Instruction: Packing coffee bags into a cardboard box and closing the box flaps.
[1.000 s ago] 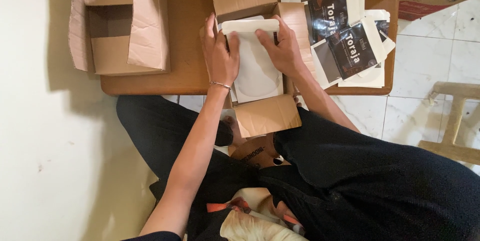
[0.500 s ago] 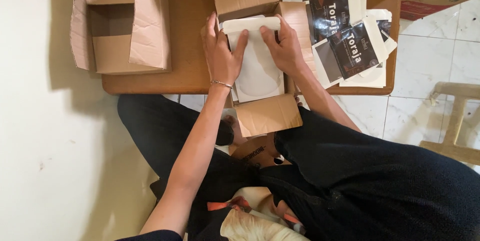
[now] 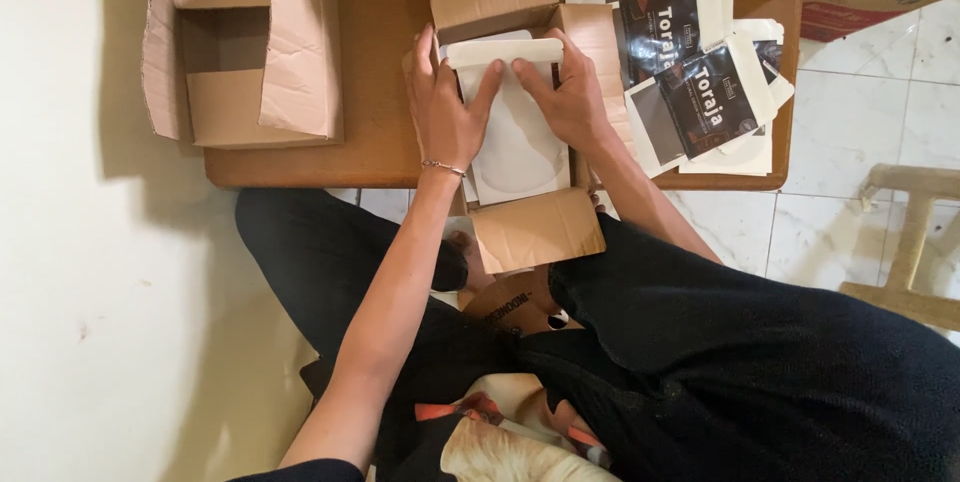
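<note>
In the open cardboard box (image 3: 520,122) at the middle of the low wooden table (image 3: 370,157) lies a white flat pouch (image 3: 517,137), face up, its top edge folded over into a narrow band. The step in hand looks like pressing that fold flat: both hands sit on the band at the far end of the pouch. The left hand (image 3: 440,107) lies palm down along the pouch's left edge, fingers spread, forefinger angled in onto the fold. The right hand (image 3: 572,92) meets it from the other side, fingers together and laid over the fold's right end. Neither hand pinches; both press, as far as the view shows. A next move would call for an even push along the band so that the crease holds.

To the right, touching the box, lies a loose heap of black-and-white printed pouches (image 3: 700,82). At the table's left end stands an empty open carton (image 3: 240,42).
</note>
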